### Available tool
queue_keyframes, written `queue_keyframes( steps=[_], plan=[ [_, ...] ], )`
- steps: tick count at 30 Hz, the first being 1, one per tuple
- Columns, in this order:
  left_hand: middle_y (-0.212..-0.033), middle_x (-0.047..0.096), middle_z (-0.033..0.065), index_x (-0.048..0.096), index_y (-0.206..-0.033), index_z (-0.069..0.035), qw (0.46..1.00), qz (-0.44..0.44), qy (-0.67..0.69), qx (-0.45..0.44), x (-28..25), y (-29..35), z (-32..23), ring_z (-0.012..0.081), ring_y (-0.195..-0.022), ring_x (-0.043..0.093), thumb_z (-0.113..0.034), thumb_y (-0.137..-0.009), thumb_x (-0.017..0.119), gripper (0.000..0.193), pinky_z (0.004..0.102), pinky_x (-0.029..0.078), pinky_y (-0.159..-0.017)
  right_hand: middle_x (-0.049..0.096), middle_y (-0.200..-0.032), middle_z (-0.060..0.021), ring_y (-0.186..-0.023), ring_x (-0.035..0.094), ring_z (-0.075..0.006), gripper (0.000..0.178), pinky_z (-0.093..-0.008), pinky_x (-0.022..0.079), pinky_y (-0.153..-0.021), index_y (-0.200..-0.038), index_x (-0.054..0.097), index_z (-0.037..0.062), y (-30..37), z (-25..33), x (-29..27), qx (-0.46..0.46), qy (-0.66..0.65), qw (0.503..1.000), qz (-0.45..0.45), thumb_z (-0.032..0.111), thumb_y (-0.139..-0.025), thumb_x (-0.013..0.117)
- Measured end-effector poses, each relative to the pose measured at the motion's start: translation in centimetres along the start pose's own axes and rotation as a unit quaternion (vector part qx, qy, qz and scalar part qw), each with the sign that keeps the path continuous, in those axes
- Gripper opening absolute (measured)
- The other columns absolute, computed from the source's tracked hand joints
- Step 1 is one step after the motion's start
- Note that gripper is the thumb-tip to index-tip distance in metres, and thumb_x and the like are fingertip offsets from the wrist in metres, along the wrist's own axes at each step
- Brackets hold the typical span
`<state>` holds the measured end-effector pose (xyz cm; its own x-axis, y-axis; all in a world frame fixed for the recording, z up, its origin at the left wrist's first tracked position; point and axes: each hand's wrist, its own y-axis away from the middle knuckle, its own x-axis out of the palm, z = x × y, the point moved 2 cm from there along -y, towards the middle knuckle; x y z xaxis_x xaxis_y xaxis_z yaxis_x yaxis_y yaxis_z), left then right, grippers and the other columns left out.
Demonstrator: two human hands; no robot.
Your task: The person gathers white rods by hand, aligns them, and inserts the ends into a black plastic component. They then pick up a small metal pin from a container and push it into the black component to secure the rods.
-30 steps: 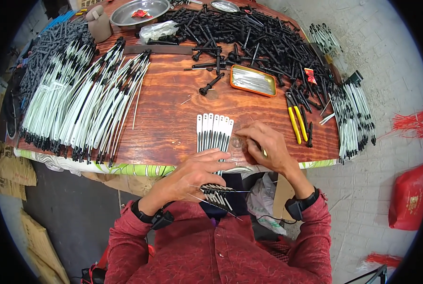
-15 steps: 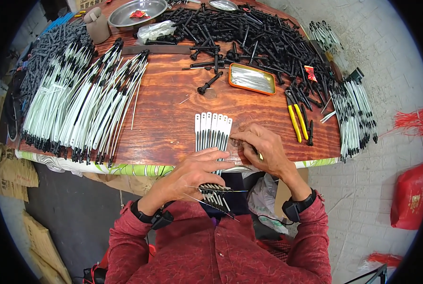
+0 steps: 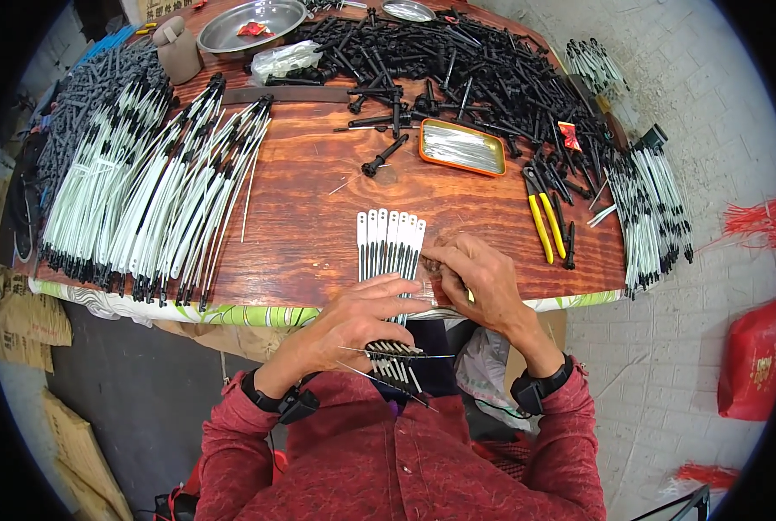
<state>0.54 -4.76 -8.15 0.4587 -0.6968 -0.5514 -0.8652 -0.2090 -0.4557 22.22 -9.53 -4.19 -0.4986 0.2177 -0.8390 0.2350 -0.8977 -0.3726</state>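
Several flat white strips (image 3: 392, 221) with holed ends and black shafts lie side by side at the table's near edge. My left hand (image 3: 362, 314) rests across the row and holds it, its fingers over the shafts. Below that hand, the black and white lower ends (image 3: 394, 365) stick out past the edge, with thin metal wires (image 3: 435, 356) running across them. My right hand (image 3: 477, 276) is closed in a pinch at the row's right side. What its fingertips hold is too small to tell; a bit of yellow-green shows under the palm.
An orange-rimmed tin (image 3: 463, 148) of thin metal wires sits ahead, near yellow-handled pliers (image 3: 541, 215). A heap of black plastic parts (image 3: 475, 74) fills the far side. White rod bundles lie at left (image 3: 149, 187) and right (image 3: 653, 208). A metal bowl (image 3: 223, 35) stands far left.
The right hand and wrist have shifted very slightly, with the fingertips still at the row's right side. The left hand and the strips stay nearly in place.
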Motion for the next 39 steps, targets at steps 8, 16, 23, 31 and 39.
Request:
queue_keyframes(
  steps=[8,16,23,31,39],
  plan=[
    [-0.144,0.055,0.0148,0.075,-0.093,-0.010,1.000,-0.002,-0.005,0.005,0.1,-0.1,0.3,0.0397,-0.133,0.049,-0.044,-0.060,0.073,0.047,0.0529,0.038,-0.109,0.061,-0.089,-0.0124,-0.081,0.063,-0.0311,0.032,-0.0395,0.051,-0.068,-0.108,0.067,0.0062,-0.1,0.2,0.6,0.011,0.016,1.000,0.001,-0.001,-0.077,0.066],
    [-0.147,0.052,0.0163,0.075,-0.093,-0.010,1.000,-0.011,-0.009,0.003,0.2,-0.1,0.1,0.0407,-0.133,0.049,-0.046,-0.061,0.071,0.048,0.0535,0.039,-0.108,0.061,-0.091,-0.0117,-0.083,0.063,-0.0312,0.029,-0.0397,0.051,-0.069,-0.107,0.065,0.0060,-0.4,-0.1,0.9,-0.010,0.021,1.000,-0.008,0.000,-0.078,0.066],
    [-0.146,0.051,0.0174,0.075,-0.093,-0.011,1.000,-0.010,-0.026,0.008,0.2,-0.2,0.3,0.0410,-0.132,0.049,-0.041,-0.061,0.073,0.044,0.0531,0.039,-0.107,0.061,-0.090,-0.0108,-0.083,0.063,-0.0305,0.033,-0.0392,0.052,-0.070,-0.110,0.066,0.0059,-0.8,-0.2,1.3,-0.033,0.030,0.999,-0.016,0.001,-0.077,0.066],
    [-0.146,0.051,0.0180,0.075,-0.093,-0.011,1.000,-0.012,-0.021,0.003,0.0,-0.3,0.0,0.0418,-0.132,0.049,-0.040,-0.061,0.073,0.043,0.0530,0.040,-0.106,0.060,-0.090,-0.0098,-0.083,0.062,-0.0292,0.036,-0.0390,0.052,-0.069,-0.111,0.067,0.0060,-1.1,-0.4,1.3,-0.053,0.033,0.998,-0.012,0.001,-0.076,0.065],
    [-0.145,0.052,0.0177,0.075,-0.093,-0.011,1.000,-0.012,-0.024,0.003,-0.1,-0.3,-0.2,0.0419,-0.131,0.049,-0.043,-0.062,0.074,0.045,0.0525,0.041,-0.105,0.060,-0.089,-0.0094,-0.083,0.062,-0.0287,0.033,-0.0386,0.052,-0.069,-0.109,0.067,0.0059,-1.1,-0.3,1.3,-0.050,0.048,0.998,-0.010,0.002,-0.076,0.065]
  ],
)
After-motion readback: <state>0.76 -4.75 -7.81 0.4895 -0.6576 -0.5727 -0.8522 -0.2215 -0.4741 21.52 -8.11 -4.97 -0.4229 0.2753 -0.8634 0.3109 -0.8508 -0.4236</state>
